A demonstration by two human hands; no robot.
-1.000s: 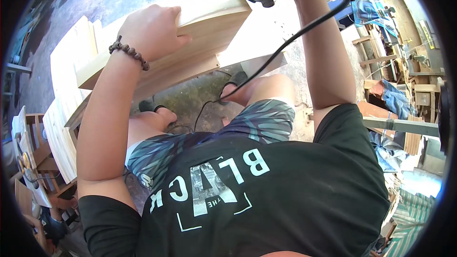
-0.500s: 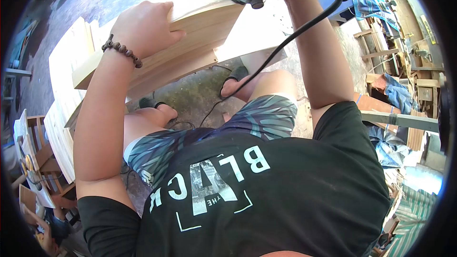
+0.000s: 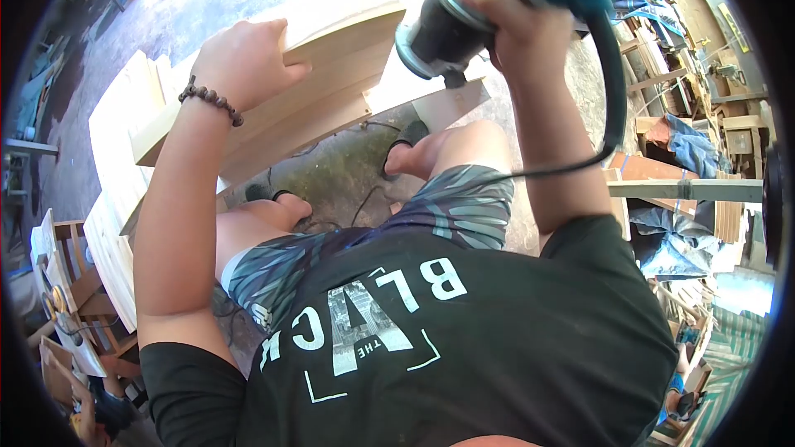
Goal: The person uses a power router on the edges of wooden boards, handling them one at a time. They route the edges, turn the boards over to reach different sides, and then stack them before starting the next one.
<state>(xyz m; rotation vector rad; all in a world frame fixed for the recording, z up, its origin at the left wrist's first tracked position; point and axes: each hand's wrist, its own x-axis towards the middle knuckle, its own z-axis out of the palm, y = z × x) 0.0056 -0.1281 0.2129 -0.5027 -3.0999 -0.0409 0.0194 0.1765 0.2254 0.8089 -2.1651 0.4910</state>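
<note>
My right hand [image 3: 526,33] is closed around a teal and black power tool [image 3: 460,29] that looks like a handheld router. Its round base is tilted and held up off the wood, and its black cord [image 3: 614,108] loops down past my forearm. My left hand [image 3: 244,62], with a beaded bracelet at the wrist, grips the upper edge of a pale wooden board [image 3: 348,54]. The thumb lies along the board's near face while the other fingers go over the top, partly hidden.
More pale boards [image 3: 112,132] stand at the left. My feet and a cord are on the floor beneath the board. Wood scraps [image 3: 662,83] and blue cloth [image 3: 691,149] are piled at the right. Another person's arm [image 3: 83,401] shows at the lower left.
My right hand has lifted the tool off the board and brought it nearer to me, tilting it. Its cord has swung to the right. My left hand stays on the board, which has shifted slightly.
</note>
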